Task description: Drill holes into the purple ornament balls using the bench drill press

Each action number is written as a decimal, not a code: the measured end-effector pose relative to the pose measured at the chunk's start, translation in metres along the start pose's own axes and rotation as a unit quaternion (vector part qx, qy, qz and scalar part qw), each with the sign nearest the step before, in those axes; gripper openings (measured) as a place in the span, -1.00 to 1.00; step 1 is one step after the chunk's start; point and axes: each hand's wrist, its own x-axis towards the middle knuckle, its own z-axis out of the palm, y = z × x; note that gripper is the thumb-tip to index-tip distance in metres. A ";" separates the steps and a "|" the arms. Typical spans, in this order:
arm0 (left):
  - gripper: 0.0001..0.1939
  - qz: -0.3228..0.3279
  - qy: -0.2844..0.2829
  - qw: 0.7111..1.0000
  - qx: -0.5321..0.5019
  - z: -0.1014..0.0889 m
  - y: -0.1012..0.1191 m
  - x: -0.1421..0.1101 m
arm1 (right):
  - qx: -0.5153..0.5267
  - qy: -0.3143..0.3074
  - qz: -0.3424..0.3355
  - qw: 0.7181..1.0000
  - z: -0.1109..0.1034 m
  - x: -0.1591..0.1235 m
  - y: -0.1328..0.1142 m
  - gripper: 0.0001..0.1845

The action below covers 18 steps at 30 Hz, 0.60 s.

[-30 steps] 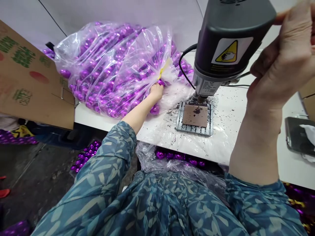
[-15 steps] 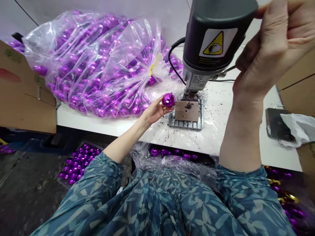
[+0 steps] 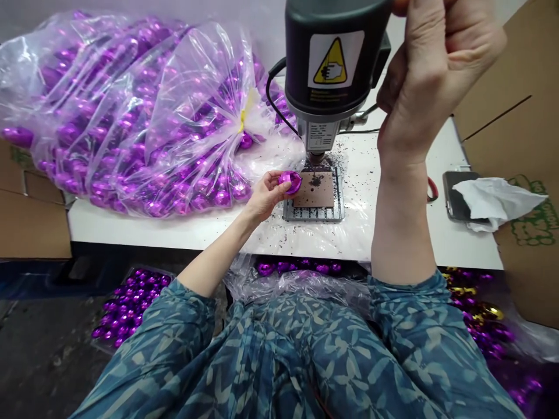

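Between the fingers and thumb of my left hand is a shiny purple bauble, tilted, at the left edge of a brown board. The board lies on the slotted metal base of a small black drill press. A dark pile of shavings lies on the board, which also has a small hole. My right hand is raised at the right of the machine, fingers curled around its lever; most of the grip is hidden behind the hand.
A tied clear bag of purple baubles fills the table's left. At right lie a phone, white tissue and a red-handled thing. Cardboard stands both sides. A tray of baubles sits low left. Shavings litter the white tabletop.
My left hand has turned the bauble over onto its side and wrapped its fingers more around it. The whole view has shifted right. My right hand stays up by the drill press.
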 end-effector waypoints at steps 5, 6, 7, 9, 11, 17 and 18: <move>-0.27 0.067 0.009 0.997 0.045 0.010 -0.014 0.013 | -0.009 -0.006 0.010 1.000 -0.005 -0.002 -0.002 -0.42; -0.27 0.073 0.007 0.996 0.049 0.013 -0.016 0.016 | -0.001 -0.008 0.011 1.000 -0.006 -0.002 -0.002 -0.41; -0.28 0.076 0.005 0.996 0.052 0.015 -0.019 0.019 | 0.015 -0.013 0.014 1.000 -0.007 -0.001 -0.002 -0.39; -0.31 0.078 0.000 0.995 0.059 0.018 -0.023 0.024 | 0.064 -0.022 0.019 0.998 -0.008 -0.001 -0.001 -0.36; -0.34 0.083 -0.003 0.995 0.063 0.020 -0.027 0.029 | 0.119 -0.025 0.021 0.992 -0.007 0.000 0.000 -0.34; -0.38 0.101 -0.003 0.989 0.110 0.023 -0.037 0.039 | 0.188 -0.005 0.014 0.982 -0.005 0.000 -0.002 -0.35; -0.38 0.104 -0.004 0.987 0.124 0.024 -0.037 0.039 | 0.193 -0.005 0.014 0.981 -0.005 0.000 -0.003 -0.34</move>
